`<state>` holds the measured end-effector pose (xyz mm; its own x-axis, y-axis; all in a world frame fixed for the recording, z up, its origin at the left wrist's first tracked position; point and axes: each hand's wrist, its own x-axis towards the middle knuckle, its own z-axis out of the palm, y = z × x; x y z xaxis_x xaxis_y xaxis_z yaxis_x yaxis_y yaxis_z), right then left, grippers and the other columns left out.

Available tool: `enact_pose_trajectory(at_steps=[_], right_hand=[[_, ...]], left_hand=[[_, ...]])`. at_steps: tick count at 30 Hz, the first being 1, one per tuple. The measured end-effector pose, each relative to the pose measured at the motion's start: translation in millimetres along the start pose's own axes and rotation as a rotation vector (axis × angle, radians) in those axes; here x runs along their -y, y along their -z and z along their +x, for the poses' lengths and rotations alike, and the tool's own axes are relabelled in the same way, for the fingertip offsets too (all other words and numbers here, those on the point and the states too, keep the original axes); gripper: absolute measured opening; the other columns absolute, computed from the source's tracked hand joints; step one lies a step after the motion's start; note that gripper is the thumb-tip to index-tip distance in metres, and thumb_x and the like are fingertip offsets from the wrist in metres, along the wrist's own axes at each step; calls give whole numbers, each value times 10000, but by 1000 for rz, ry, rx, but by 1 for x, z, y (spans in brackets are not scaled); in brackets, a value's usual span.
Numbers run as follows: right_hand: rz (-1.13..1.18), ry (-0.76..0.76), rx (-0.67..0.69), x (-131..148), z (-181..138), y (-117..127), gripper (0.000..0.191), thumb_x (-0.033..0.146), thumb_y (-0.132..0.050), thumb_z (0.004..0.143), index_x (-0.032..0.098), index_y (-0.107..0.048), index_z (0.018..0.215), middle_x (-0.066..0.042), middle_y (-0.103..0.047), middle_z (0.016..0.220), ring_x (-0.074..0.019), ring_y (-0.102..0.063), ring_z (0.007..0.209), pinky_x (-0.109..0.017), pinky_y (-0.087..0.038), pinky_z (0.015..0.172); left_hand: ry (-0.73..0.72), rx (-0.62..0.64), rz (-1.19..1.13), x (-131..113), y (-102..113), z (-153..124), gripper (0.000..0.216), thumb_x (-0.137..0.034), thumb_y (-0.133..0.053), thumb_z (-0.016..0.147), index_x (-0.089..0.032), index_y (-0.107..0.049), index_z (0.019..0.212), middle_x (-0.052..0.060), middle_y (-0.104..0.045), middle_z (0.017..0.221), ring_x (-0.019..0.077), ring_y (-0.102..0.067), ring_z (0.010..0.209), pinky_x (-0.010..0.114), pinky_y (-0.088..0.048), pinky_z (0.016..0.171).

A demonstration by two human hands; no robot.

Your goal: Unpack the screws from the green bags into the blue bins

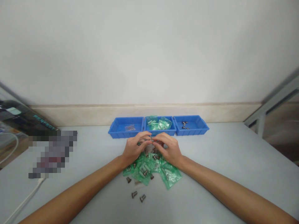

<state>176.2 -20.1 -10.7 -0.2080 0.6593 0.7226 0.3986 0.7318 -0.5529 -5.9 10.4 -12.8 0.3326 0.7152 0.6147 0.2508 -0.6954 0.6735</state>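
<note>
My left hand (137, 146) and my right hand (168, 147) meet above a pile, thumbs and fingers pinched together. Between their fingertips shows a small metal part (151, 139); its exact kind is too small to tell. Under and in front of the hands lie several green plastic bags (168, 175) with small metal pieces in or on them. Loose screws, short and thick with wide heads, lie among the bags. Nearer to me are a screw (134, 194), a second screw (142, 198) and another screw (128, 179). The hands partly cover the back of the pile.
Behind the hands stand three blue trays in a row. The left tray (114, 128) holds a small clear bag, the middle tray (161, 132) green bags, and the right tray (198, 125) a few screws. A blurred-out object (53, 155) with a white cable (25, 200) lies left.
</note>
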Motion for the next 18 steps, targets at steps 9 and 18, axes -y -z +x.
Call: enact_pose_trajectory(at_steps=[9, 18], right_hand=[[421, -575, -356, 4, 31, 17, 109, 286, -641, 800, 177, -637, 798, 36, -583, 615, -96, -499, 471, -221, -398, 464], [1045, -1185, -321, 18, 67, 58, 133, 196, -491, 872, 153, -595, 801, 64, -509, 520, -41, -388, 362, -155, -317, 372]], left_hand=[[-26, -54, 72, -6, 3, 2, 188, -300, -533, 917, -174, -567, 1051, 8, -707, 861, 48, -546, 452, 176, -462, 512], [36, -68, -24, -5, 1, 0, 176, -271, -480, 939, -172, -574, 1051, 13, -670, 862, 45, -509, 443, 184, -432, 483]])
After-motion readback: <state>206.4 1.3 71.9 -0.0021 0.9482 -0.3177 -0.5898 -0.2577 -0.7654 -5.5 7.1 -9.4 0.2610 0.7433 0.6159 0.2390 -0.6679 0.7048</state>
